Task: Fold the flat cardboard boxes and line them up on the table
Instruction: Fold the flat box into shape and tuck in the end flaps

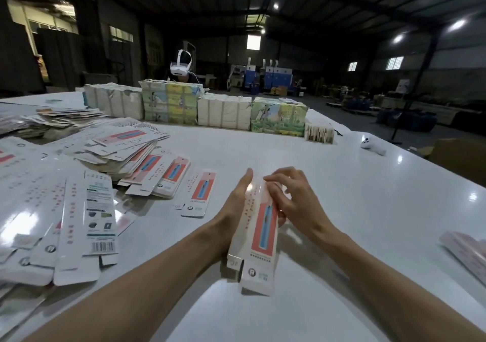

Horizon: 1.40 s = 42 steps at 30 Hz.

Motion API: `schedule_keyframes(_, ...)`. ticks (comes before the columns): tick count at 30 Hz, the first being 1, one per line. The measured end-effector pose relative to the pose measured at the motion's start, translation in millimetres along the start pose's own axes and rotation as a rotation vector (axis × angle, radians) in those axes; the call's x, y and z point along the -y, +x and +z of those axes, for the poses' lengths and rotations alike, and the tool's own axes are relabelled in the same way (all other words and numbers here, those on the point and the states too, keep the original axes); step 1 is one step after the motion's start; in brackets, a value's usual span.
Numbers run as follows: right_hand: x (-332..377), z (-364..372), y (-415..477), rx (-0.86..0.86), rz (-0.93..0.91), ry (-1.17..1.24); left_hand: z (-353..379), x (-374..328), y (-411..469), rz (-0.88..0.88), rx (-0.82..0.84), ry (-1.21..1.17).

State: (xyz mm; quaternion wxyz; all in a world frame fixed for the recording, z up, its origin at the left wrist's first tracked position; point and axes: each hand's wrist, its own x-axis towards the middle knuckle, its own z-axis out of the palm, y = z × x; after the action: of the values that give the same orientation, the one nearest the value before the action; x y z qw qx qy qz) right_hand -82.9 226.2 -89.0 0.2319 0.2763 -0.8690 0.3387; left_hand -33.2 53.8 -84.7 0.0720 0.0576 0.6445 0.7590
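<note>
left hand (235,204) fingers were straight, flat against the left side of the box (264,232). right hand (294,197) fingers were curled, pinching its top end. The box was held over the surface (355,210), tilted and partly opened up (bottom flap loose). One flat box (200,195) lay just left, the pile of flat boxes (118,149) further left, and wrapped bundles (171,104) along the far edge.
</note>
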Motion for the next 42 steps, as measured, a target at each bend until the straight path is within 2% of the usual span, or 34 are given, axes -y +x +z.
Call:
schedule_keyframes(5, -1, -8, 4, -0.049, 0.007, 0.133, -3, 2, -1, 0.013, -0.050, 0.013)
schedule_keyframes(10, 1, -15, 6, 0.046, 0.353, 0.588, -1, 0, 1, -0.034, 0.016, -0.022)
schedule_keyframes(14, 4, -18, 5, 0.124, 0.467, 1.005, 6, -4, 4, -0.052, -0.012, 0.058)
schedule_keyframes(16, 8, -20, 2, 0.185, 0.482, 1.121, 14, -7, 3, -0.180, 0.067, -0.031)
schedule_keyframes(20, 12, -18, 1, 0.159, 0.458, 1.135, 22, -2, 5, -0.301, 0.062, -0.241)
schedule_keyframes(23, 13, -10, -1, 0.083, 0.494, 1.112, 11, 2, 11, -0.235, 0.009, -0.244)
schedule_keyframes(27, 13, -2, -9, 0.152, 0.509, 0.972, 0, 5, 15, -0.174, -0.077, -0.256)
schedule_keyframes(31, 12, -1, -12, 0.067, 0.458, 0.930, -8, 9, 13, -0.201, -0.020, -0.273)
schedule_keyframes(34, 12, -4, -11, 0.049, 0.438, 0.939, -6, 13, 14, -0.094, -0.071, -0.149)
schedule_keyframes(37, 10, -7, -10, 0.003, 0.432, 0.950, 6, 15, 10, -0.059, -0.108, -0.139)
schedule_keyframes(42, 3, -6, -10, -0.004, 0.371, 0.897, 6, 15, 14, 0.283, -0.260, 0.128)
